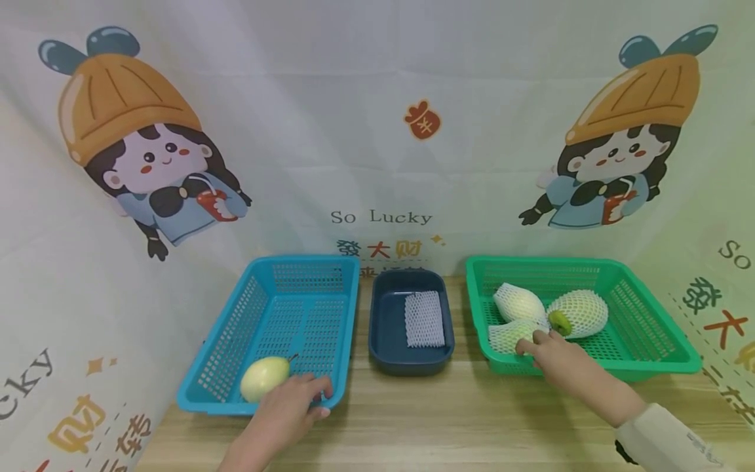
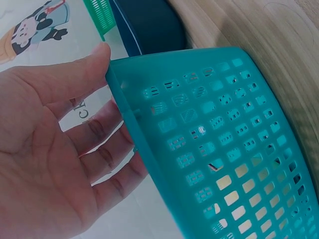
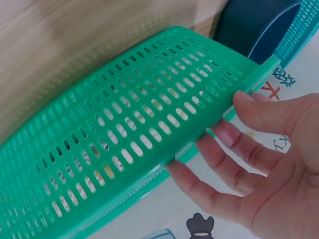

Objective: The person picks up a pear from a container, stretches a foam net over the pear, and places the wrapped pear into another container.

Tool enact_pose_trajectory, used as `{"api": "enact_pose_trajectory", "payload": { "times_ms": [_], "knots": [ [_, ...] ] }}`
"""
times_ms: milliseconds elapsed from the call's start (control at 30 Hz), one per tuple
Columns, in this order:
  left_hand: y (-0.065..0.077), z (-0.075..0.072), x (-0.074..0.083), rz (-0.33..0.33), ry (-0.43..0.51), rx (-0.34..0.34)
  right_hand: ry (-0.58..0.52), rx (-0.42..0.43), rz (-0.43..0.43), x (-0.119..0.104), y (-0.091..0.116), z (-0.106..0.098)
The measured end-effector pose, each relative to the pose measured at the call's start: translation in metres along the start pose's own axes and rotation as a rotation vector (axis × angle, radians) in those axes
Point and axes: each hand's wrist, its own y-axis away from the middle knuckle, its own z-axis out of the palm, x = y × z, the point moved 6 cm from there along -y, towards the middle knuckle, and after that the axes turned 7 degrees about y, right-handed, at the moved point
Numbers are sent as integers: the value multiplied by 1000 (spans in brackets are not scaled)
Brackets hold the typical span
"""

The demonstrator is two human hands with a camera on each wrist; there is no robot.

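In the head view, my left hand point(image 1: 289, 410) is over the front rim of the blue basket point(image 1: 194, 387), close to its right corner. A pale yellow pear point(image 1: 265, 379) with a dark stem lies in that basket, just left of the hand. The left wrist view shows the fingers spread and loosely bent at the rim, with nothing between them. My right hand point(image 1: 557, 357) reaches over the front rim of the green basket point(image 1: 655, 364). Its fingertips are at the nearest foam-netted fruit point(image 1: 510, 335); the basket wall partly hides them in the right wrist view.
Two more netted fruits, a pale one point(image 1: 520, 303) and a rounder one point(image 1: 580, 314), lie in the green basket. Between the baskets stands a dark blue tub point(image 1: 386, 328) holding an empty white foam net point(image 1: 425, 319). A printed cloth point(image 1: 377, 151) hangs behind the wooden table point(image 1: 413, 419).
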Motion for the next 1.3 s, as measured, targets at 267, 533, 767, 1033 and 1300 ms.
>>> {"api": "enact_pose_trajectory", "payload": {
  "times_ms": [267, 533, 767, 1033, 1300],
  "knots": [
    [2, 0, -2, -10, 16, 0, 45, 129, 112, -5, 7, 0],
    [1, -3, -6, -37, 147, -85, 15, 189, 151, -9, 11, 2],
    [-7, -19, -16, -91, 304, -156, 5, 181, 163, -10, 11, 2],
    [-24, -54, -46, -218, 297, -145, 3, 208, 171, -9, 9, 2],
    [-41, -70, -71, -244, 314, -243, -17, 207, 177, -9, 11, 3]
  ]
}}
